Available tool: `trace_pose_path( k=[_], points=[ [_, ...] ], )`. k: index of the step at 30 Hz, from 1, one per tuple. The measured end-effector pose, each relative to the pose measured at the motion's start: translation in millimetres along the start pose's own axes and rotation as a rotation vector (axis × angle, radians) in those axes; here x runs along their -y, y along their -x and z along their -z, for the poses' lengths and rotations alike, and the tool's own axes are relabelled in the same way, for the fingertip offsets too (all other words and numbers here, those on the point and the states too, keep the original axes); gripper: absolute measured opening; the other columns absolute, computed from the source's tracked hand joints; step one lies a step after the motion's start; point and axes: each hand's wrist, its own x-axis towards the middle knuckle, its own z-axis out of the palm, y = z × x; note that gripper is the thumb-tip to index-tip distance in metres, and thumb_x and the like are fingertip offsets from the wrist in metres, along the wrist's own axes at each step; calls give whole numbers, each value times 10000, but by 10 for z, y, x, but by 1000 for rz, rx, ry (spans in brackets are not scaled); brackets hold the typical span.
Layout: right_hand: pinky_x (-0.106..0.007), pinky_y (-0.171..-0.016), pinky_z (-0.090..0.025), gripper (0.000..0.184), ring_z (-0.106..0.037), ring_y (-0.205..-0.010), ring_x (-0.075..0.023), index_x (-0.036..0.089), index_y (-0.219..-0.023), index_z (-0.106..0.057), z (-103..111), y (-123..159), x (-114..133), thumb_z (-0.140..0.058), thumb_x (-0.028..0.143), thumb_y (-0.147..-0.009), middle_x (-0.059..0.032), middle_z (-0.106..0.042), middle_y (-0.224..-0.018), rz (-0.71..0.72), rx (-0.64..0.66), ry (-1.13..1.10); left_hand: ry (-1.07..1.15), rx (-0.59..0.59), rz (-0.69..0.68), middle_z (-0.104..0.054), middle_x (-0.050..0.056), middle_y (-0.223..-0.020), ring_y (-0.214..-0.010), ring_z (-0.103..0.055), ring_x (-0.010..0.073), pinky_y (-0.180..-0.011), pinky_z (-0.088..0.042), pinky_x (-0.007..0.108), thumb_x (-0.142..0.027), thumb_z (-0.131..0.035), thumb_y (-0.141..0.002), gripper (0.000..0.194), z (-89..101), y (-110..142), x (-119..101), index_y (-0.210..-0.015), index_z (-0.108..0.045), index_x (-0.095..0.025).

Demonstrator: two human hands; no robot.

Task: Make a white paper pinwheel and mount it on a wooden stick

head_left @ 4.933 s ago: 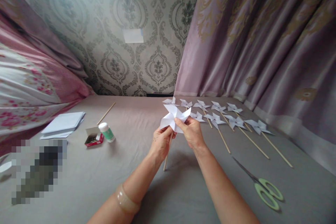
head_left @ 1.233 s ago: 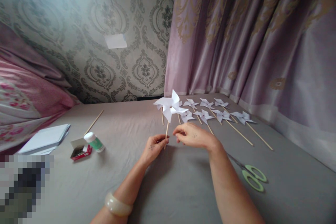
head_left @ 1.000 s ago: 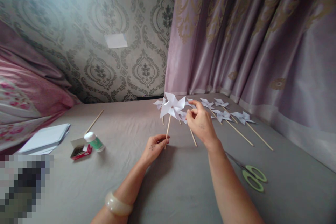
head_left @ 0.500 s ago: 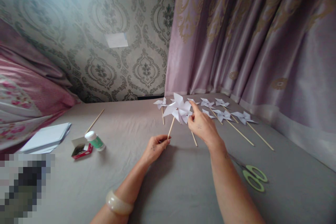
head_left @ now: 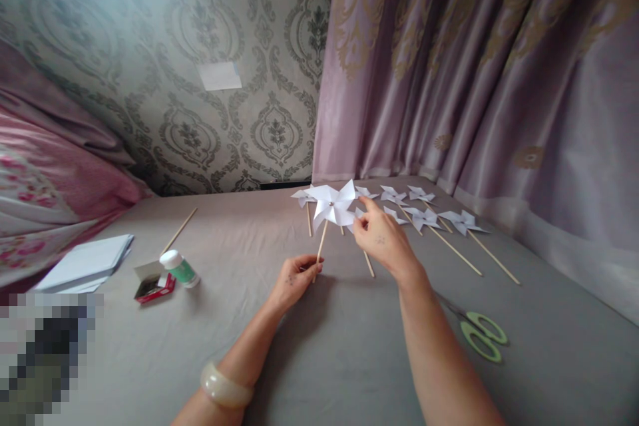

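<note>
A white paper pinwheel [head_left: 335, 208] on a thin wooden stick is tilted up in front of me, a small pin at its centre. My left hand [head_left: 295, 279] is closed on the lower part of the stick. To the right of the blades, my right hand [head_left: 383, 237] has its index finger stretched out and its other fingers curled, holding nothing. Whether it touches a blade I cannot tell. Behind both hands lie several finished-looking pinwheels [head_left: 424, 218] on the grey cloth, a few partly hidden by the right hand and the held pinwheel.
Green-handled scissors [head_left: 482, 336] lie right of my right forearm, blades partly hidden. On the left are a stack of white paper [head_left: 84, 263], an open red box [head_left: 156, 287], a white-capped green bottle [head_left: 180, 269] and a loose stick [head_left: 178, 231]. A curtain [head_left: 424, 66] hangs behind.
The held pinwheel's blades have turned to a different angle, and the pinwheel has shifted slightly left. Both hands stay nearly where they were, the right index finger a little lower.
</note>
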Motion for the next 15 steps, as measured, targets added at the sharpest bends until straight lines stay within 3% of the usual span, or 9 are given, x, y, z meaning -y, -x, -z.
trace_pose_path(
  k=[1, 5, 6, 8, 11, 15],
  points=[
    [-266, -632, -442, 415, -672, -753, -207, 146, -1227, -599, -17, 18, 12, -472, 186, -834, -81, -738, -809, 8, 85, 24, 3, -1, 2, -594, 15, -630, -582, -457, 112, -562, -321, 236, -449, -697, -646, 475, -1, -1, 0, -943, -741, -80],
    [-224, -546, -424, 350, -641, -585, -146, 147, -1110, -680, -90, 108, 18, -511, 182, -806, -46, -737, -739, 134, 631, -23, 19, -4, 0, -581, 6, -618, -575, -446, 109, -552, -311, 233, -448, -703, -645, 469, 0, -3, 5, -939, -739, -85],
    [-216, -532, -420, 342, -636, -569, -136, 151, -1092, -691, -99, 122, 16, -521, 179, -797, -39, -738, -736, 165, 713, -51, 25, -3, -2, -577, 4, -616, -573, -443, 108, -551, -313, 233, -450, -704, -644, 473, 1, -4, 7, -941, -738, -84],
    [-206, -518, -414, 284, -641, -582, -132, 157, -1001, -718, -97, 127, 15, -529, 178, -790, -37, -741, -735, 212, 755, -102, 36, -1, -4, -574, 2, -615, -569, -440, 106, -552, -321, 234, -453, -705, -637, 483, 4, -5, 6, -940, -735, -78],
    [-213, -553, -431, 239, -653, -627, -143, 169, -933, -718, -64, 78, 32, -508, 205, -827, -32, -732, -708, 218, 547, -188, 38, -9, 1, -593, 10, -633, -575, -458, 110, -560, -338, 237, -454, -710, -628, 481, 5, -4, -5, -931, -736, -81],
    [-244, -655, -458, 427, -668, -714, -165, 147, -1293, -546, -49, 5, 69, -460, 230, -883, -56, -743, -795, 34, 9, -163, 23, -13, 3, -597, 12, -632, -575, -464, 109, -553, -328, 231, -446, -697, -646, 464, -7, 3, -21, -932, -734, -82]
  ],
)
